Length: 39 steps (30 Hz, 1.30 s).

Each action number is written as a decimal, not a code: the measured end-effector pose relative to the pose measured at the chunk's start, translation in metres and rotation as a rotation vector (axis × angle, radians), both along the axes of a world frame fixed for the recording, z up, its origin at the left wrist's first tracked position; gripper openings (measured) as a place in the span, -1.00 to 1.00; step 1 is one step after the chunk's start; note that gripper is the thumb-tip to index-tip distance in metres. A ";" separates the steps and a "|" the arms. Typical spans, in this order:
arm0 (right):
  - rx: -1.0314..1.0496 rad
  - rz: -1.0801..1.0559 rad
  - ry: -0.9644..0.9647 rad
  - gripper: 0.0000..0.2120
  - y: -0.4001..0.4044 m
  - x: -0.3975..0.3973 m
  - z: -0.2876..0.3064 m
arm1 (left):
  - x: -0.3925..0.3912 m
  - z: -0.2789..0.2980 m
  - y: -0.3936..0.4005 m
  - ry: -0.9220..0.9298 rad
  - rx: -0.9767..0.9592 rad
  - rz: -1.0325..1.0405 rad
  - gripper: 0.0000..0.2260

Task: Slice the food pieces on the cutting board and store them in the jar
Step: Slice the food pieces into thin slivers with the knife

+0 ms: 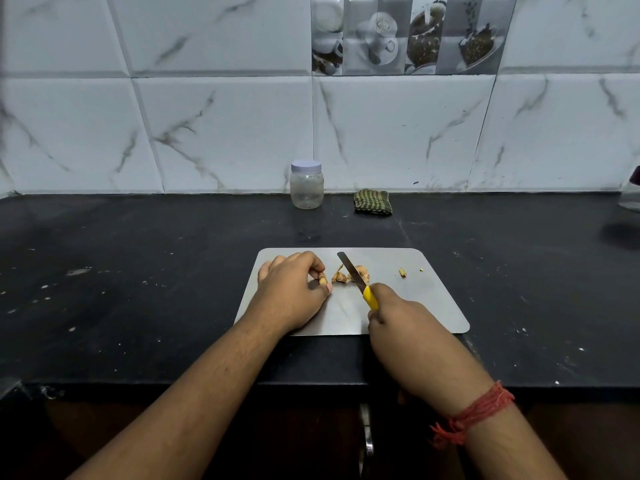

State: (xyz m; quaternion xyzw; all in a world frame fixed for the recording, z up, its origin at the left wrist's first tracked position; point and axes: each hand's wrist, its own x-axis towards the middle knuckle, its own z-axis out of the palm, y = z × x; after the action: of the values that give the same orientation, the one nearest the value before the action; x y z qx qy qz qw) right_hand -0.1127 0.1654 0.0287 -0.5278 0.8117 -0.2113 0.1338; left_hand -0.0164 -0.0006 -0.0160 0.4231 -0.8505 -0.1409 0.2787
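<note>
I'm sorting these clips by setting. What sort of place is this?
Most likely a home kitchen. A dark stone counter runs along a marble-look tiled wall with coffee-themed picture tiles, and a cutting board with food pieces lies on it.

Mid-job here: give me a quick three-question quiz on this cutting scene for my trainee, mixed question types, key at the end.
1. True or false: the jar by the wall has its lid on.
2. Which hand grips the yellow-handled knife? A) left hand B) right hand C) neither
3. Fill in: the left hand pinches a food piece on the ____.

Key:
1. True; the white lid is on.
2. B; the right hand holds the handle, blade over the food pile.
3. Cutting board.
</note>
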 end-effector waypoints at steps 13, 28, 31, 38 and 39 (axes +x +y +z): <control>-0.020 -0.053 -0.003 -0.80 0.002 -0.006 0.003 | -0.010 0.005 0.005 -0.211 -0.198 0.010 -0.71; -0.049 -0.054 0.002 -0.84 0.013 -0.008 0.007 | -0.004 0.007 0.020 -0.183 -0.179 -0.011 -0.80; -0.048 -0.048 -0.007 -0.84 0.015 -0.008 0.009 | -0.001 0.010 0.021 -0.242 -0.154 0.005 -0.78; -0.048 -0.038 -0.017 -0.84 0.017 -0.006 0.010 | -0.003 0.014 0.024 -0.295 -0.262 0.037 -0.70; -0.050 -0.037 -0.016 -0.84 0.018 -0.006 0.010 | -0.001 0.015 0.021 -0.218 -0.246 0.025 -0.75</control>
State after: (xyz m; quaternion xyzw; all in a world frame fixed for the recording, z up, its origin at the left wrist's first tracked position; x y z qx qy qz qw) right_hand -0.1190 0.1833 0.0389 -0.5144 0.8146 -0.2380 0.1232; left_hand -0.0177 0.0209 -0.0009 0.4092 -0.8813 0.0144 0.2361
